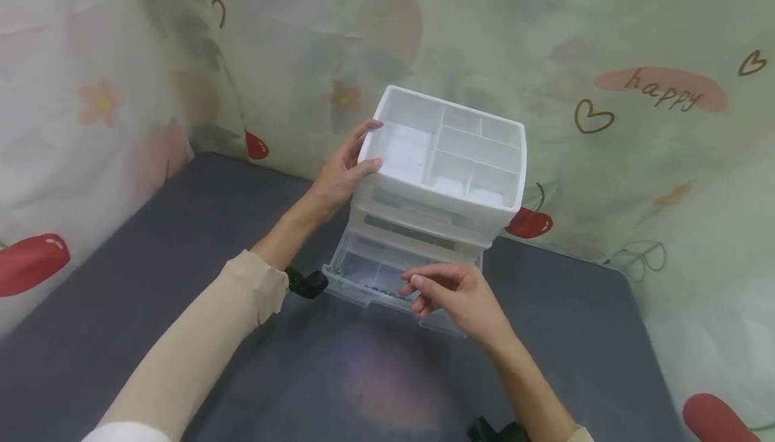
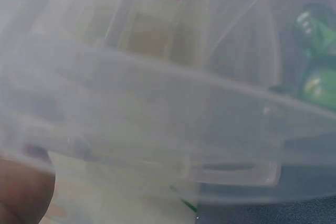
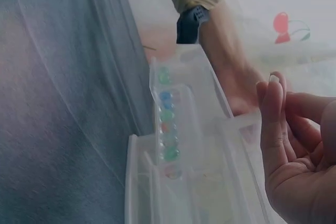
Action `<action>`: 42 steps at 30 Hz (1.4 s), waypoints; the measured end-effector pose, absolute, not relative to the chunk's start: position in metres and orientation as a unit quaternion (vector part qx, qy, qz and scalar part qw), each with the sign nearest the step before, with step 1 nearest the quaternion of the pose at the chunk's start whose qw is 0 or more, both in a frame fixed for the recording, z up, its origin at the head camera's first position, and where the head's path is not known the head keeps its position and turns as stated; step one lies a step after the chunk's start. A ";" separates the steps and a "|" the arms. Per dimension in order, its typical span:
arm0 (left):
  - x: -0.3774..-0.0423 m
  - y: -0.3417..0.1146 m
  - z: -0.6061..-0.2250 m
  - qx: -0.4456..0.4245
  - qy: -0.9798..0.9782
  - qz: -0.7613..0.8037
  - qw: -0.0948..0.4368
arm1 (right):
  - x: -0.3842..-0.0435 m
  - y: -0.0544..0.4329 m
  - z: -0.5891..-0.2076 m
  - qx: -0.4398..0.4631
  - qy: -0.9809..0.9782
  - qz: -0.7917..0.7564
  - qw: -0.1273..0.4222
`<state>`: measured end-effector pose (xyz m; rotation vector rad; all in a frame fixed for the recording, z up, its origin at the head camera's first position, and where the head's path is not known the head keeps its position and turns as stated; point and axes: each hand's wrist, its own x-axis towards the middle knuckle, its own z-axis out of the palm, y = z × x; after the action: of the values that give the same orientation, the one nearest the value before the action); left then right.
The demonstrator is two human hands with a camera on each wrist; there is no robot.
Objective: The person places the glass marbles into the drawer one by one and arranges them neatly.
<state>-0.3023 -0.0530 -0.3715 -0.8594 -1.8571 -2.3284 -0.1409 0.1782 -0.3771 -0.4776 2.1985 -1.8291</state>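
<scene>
My left hand (image 1: 345,169) grips the upper left edge of a white plastic drawer organizer (image 1: 517,166), thumb over the rim of its top tray. Below, a clear drawer (image 1: 345,284) is pulled out. A row of glass marbles (image 3: 167,114), green, blue and orange, lies along its front in the right wrist view. My right hand (image 1: 460,294) hovers over that drawer's right part with fingers curled and thumb close to the index finger. Nothing shows between them. Close up in the left wrist view are green marbles (image 2: 320,82) behind blurred clear plastic.
The organizer stands on a dark grey cloth-covered table (image 1: 290,375), near its back edge. Another clear drawer (image 1: 445,323) juts out under the first at the right. A patterned curtain (image 1: 472,45) hangs behind and at both sides.
</scene>
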 end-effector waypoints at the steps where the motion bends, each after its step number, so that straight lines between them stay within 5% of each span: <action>1: -0.302 -0.053 -0.372 -0.277 -0.599 -0.751 0.021 | -0.139 0.178 -0.378 -0.162 0.750 -0.629 0.123; 23: -0.304 -0.052 -0.370 -0.275 -0.599 -0.752 0.021 | -0.096 0.173 -0.412 -0.162 0.710 -0.678 0.102; 42: -0.304 -0.054 -0.371 -0.280 -0.603 -0.747 0.019 | -0.090 0.148 -0.462 0.053 0.621 -0.771 0.131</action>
<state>-0.3043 -0.0537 -0.3707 -0.8678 -1.8703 -2.3185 -0.0896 0.1477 -0.4619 0.1543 1.8035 -2.2381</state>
